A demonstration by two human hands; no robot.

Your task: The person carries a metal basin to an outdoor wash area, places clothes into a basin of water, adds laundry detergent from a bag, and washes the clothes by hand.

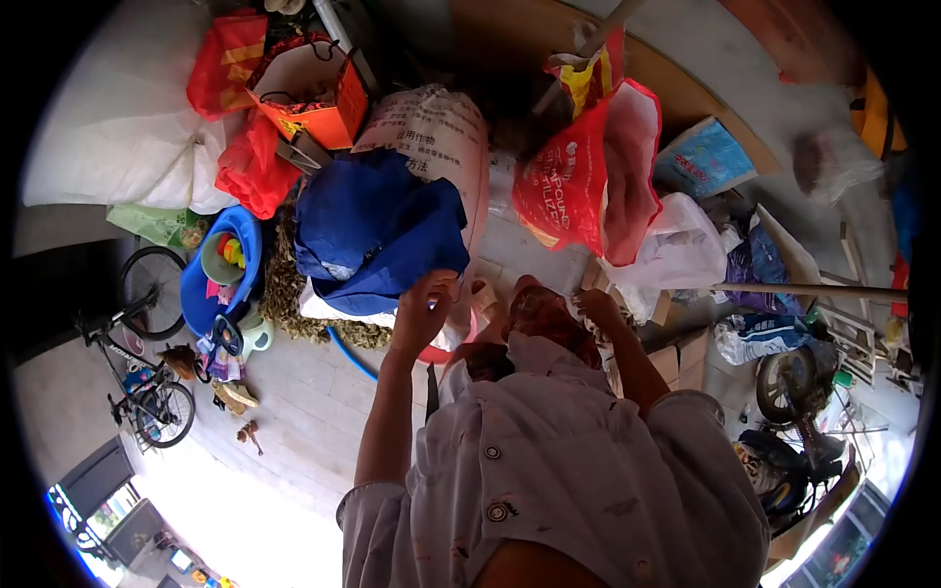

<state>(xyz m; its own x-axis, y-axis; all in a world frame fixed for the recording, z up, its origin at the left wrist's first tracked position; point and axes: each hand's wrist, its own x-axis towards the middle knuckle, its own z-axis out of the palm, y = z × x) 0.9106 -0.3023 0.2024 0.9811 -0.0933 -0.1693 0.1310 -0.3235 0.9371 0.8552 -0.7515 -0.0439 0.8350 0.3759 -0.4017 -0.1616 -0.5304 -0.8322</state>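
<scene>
A dark blue cloth [377,235] lies bunched over the lower part of a printed white woven sack [421,122]. At its lower right edge is my left hand [426,302], fingers curled and closed against the fabric. Beside my right knee, my right hand [598,308] is closed with bent fingers; whatever may be in it is too small to make out. Patterned dark red trousers [551,318] cover my legs between the two hands. A red fertilizer sack [593,181] with an open mouth stands ahead of the right hand.
An orange paper bag [333,108] and a red plastic bag [255,167] are at the upper left. Dried plant material [284,284] lies beside a blue tub [221,260]. Farther left stands a bicycle [147,343]. A white plastic bag [676,245] and cardboard [681,361] sit on the right.
</scene>
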